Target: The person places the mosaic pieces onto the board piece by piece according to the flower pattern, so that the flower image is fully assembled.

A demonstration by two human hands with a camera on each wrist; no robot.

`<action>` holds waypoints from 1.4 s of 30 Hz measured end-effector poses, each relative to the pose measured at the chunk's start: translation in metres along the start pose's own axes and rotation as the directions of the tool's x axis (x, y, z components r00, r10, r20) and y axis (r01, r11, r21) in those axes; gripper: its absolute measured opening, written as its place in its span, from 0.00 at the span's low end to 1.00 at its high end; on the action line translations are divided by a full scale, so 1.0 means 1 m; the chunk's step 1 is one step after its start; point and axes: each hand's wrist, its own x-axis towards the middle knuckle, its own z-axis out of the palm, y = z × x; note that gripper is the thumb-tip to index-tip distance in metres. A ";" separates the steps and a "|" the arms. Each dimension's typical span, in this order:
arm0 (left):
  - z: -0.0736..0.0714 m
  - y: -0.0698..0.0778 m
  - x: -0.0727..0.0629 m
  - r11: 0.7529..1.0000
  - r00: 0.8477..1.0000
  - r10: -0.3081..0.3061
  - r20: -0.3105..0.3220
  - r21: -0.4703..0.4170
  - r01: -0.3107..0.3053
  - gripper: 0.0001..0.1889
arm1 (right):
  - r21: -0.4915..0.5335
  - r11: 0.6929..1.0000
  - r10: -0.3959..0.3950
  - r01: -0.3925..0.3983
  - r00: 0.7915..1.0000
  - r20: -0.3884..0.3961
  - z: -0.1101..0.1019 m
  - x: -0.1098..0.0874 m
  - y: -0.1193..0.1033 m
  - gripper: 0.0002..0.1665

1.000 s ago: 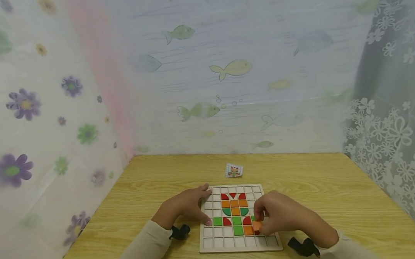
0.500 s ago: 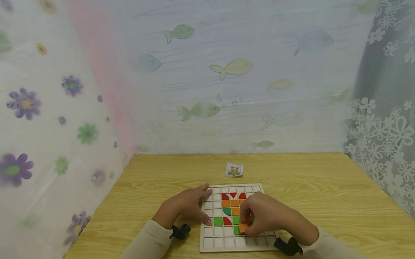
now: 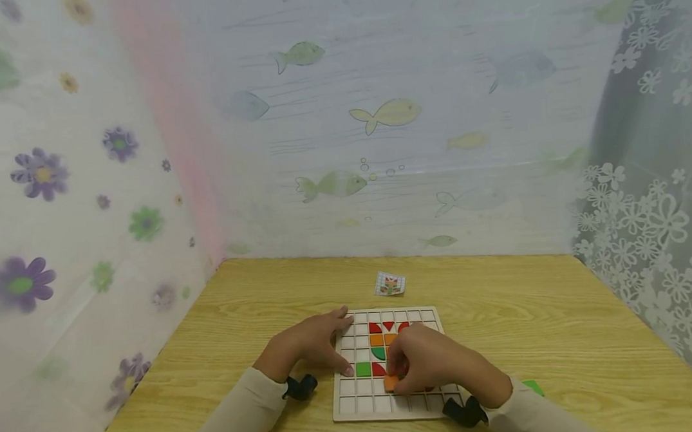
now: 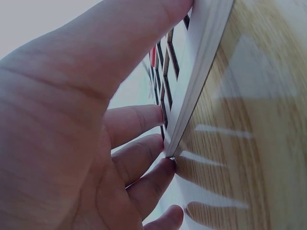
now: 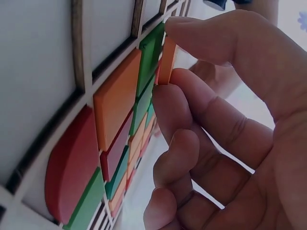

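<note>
My right hand (image 3: 436, 360) pinches an orange square tile (image 3: 391, 383) between thumb and fingers, over the lower middle of a white gridded puzzle board (image 3: 354, 406). In the right wrist view that tile (image 5: 166, 60) stands on edge beside a seated green tile (image 5: 151, 57). An orange tile (image 5: 117, 103) and a red curved tile (image 5: 74, 163) sit in cells nearer that camera. At the board's left edge rests my left hand (image 3: 307, 340), its thumb and fingertips touching the frame. Part of the tile pattern is hidden under my right hand.
Behind the board lies a small card (image 3: 390, 283) printed with a coloured grid pattern. A green piece (image 3: 533, 387) shows on the wooden table (image 3: 268, 290) beside my right sleeve. Patterned curtains (image 3: 391, 194) stand behind the table and at both sides.
My right hand has moved left across the board with the orange tile, from the right-hand cells to the lower middle. The green piece by my sleeve has come into view. My left hand stays put.
</note>
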 end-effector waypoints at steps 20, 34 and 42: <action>0.001 -0.002 0.000 1.000 1.000 0.002 0.003 -0.005 -0.002 0.58 | 0.007 1.000 -0.002 0.002 1.000 0.021 0.004 0.011 -0.012 0.08; 0.002 -0.002 -0.001 1.000 1.000 0.010 0.001 -0.002 -0.010 0.57 | -0.019 1.000 0.011 -0.010 0.999 0.042 0.005 0.014 -0.012 0.09; 0.001 0.000 -0.002 1.000 1.000 0.006 -0.002 -0.006 -0.006 0.57 | -0.028 1.000 0.012 -0.011 0.999 0.045 0.005 0.013 -0.012 0.09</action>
